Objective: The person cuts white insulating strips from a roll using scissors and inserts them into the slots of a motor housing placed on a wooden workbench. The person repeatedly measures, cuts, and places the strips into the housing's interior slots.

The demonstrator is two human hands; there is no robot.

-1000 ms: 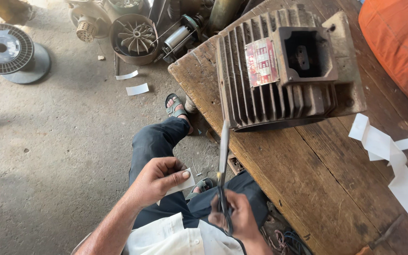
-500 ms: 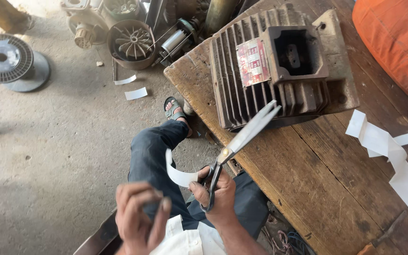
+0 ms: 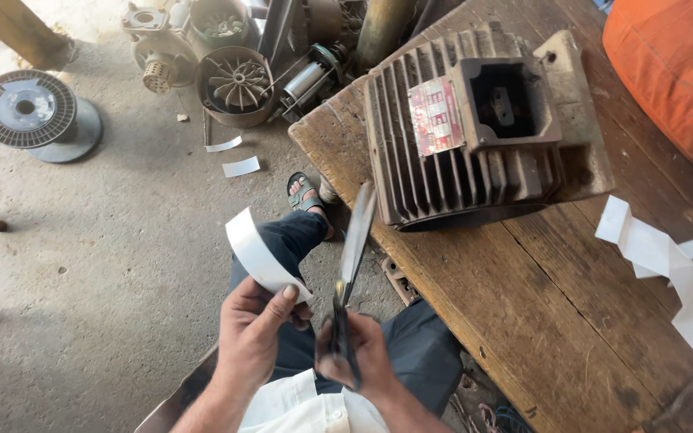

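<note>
Head view: I see left hand (image 3: 252, 337) pinching white paper strip (image 3: 257, 255) above lap, fingers closed on its lower end; right hand (image 3: 362, 353) gripping scissors (image 3: 351, 265), blades shut, beside strip; I judge cutting step, blades must open onto strip; wooden desk (image 3: 539, 321) carries finned motor housing (image 3: 475, 128), paper scraps (image 3: 667, 265); concrete floor (image 3: 82, 265), wire spool (image 3: 30, 112).

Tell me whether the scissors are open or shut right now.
Shut. The scissors in the right hand show one narrow blade line with no gap, pointing up beside the white strip held by the left hand.
</note>
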